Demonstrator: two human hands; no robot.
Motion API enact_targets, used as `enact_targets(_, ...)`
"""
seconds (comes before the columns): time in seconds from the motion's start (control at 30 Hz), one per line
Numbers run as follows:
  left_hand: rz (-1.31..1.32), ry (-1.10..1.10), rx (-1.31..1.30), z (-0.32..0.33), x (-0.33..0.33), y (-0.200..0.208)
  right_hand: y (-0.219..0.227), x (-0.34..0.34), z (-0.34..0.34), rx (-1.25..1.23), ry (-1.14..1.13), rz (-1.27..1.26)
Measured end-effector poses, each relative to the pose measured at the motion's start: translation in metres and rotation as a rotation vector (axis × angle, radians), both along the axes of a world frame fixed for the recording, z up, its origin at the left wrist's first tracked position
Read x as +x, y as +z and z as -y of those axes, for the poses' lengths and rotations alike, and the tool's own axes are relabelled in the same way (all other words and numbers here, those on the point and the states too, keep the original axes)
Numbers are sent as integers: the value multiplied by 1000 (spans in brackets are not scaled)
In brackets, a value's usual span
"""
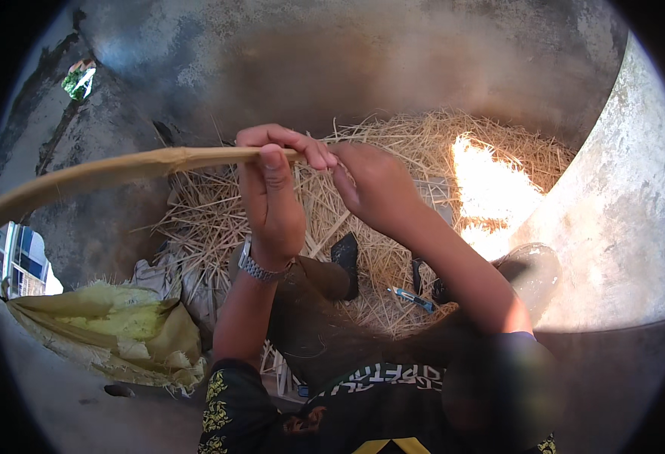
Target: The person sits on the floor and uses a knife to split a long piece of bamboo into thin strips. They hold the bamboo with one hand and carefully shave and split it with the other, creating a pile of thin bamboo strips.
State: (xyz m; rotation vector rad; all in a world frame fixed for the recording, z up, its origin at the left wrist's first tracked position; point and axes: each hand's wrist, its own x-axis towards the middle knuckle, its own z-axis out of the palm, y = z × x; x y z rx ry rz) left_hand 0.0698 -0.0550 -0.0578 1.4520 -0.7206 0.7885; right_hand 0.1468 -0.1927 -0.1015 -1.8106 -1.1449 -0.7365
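A long split bamboo strip (147,163) with a raised node stretches from the far left to the middle, bending downward at its left end. My left hand (276,181), with a metal watch at the wrist, is closed around it near its right end, thumb in front. Close beside those fingers, my right hand (378,181) is closed at the strip's tip, which its curled fingers hide. Below my hands, between my legs, a blue utility knife (413,299) lies on the straw-like shavings.
A heap of thin bamboo shavings (393,140) covers the floor ahead, partly sunlit at right. A torn yellow-green sack (113,325) lies at left. A stained concrete wall (363,60) rises behind, and a pale wall (612,204) stands at right.
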Motion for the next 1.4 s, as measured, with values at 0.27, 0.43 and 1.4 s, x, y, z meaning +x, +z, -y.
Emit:
enact_targets(0.27, -199, 155, 354, 21, 87, 37, -140, 65, 71, 470, -428, -853)
enact_targets(0.43, -367, 132, 396, 18, 129, -15, -329, 86, 84, -521, -494, -1449)
enact_targets(1.4, -1058, 52, 1002, -52, 125, -26, -265, 44, 71, -51, -618, -1778)
